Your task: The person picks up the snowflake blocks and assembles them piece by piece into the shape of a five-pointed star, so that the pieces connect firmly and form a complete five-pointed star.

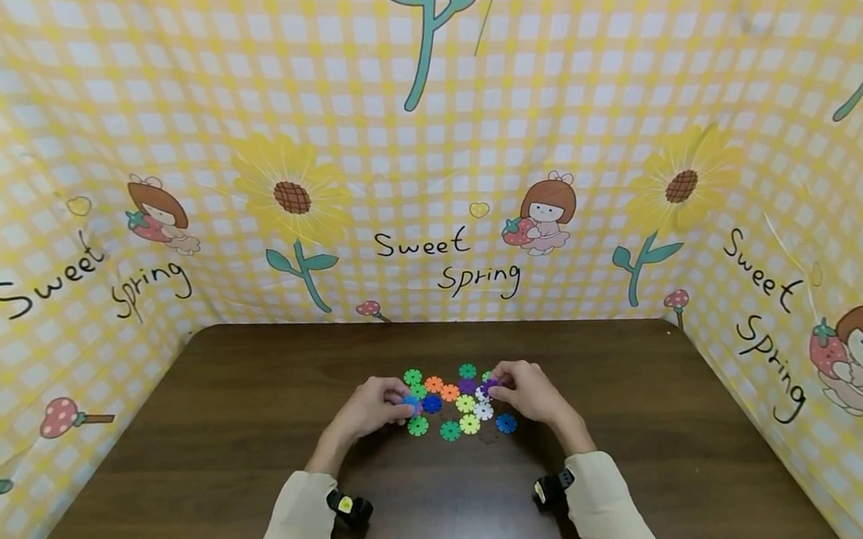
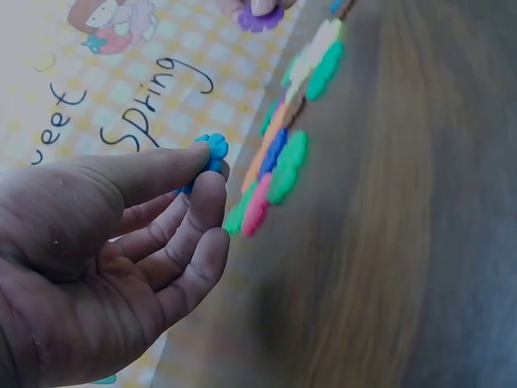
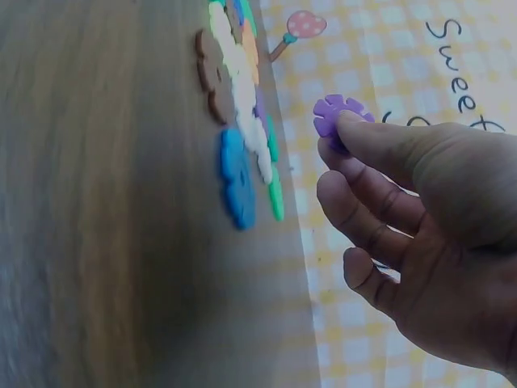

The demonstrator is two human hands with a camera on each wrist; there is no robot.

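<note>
Left hand [image 1: 372, 406] and right hand [image 1: 528, 392]: both grips pinched.
From afar, I saw a blue disc [image 2: 216, 147] in the left, a purple disc [image 3: 329, 115] in the right, above the tabletop [image 1: 432, 495], near other discs [image 1: 469, 424].

Saw the blue disc [image 2: 216, 145] partly covered by the left hand [image 2: 121, 250], the purple disc [image 3: 329, 121] by the right hand [image 3: 436, 210]. Lost both sleeves [image 1: 291, 521] at the head view's lower edge. There, barely made out a brown disc [image 1: 489, 437] against the table [image 1: 656, 471], blurred in the right wrist view.

Left hand [image 1: 372, 405], right hand [image 1: 527, 388] (fingers [image 2: 208, 200] pinched)
</note>
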